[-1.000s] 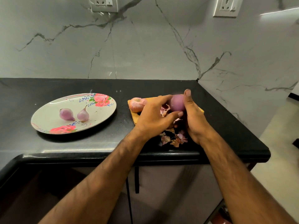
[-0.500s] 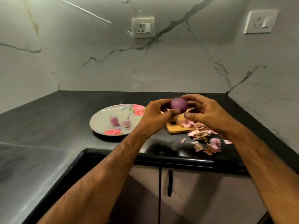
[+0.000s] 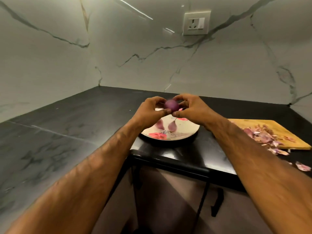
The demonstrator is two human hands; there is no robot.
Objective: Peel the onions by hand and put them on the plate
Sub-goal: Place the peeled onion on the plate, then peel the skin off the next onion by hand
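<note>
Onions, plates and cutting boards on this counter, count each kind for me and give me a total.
onions: 3 (one held between left hand and right hand, two lying on the plate)
plate: 1
cutting board: 1
total: 5

A black stone countertop [image 3: 84,125] wraps an L-shaped corner beneath marble-patterned walls. A flower-printed plate [image 3: 185,134] sits on it near the front edge. A wooden cutting board [image 3: 290,132] lies to the plate's right, apart from it. Loose onion skins [image 3: 303,166] lie on the dark surface just off the board's near edge.
</note>
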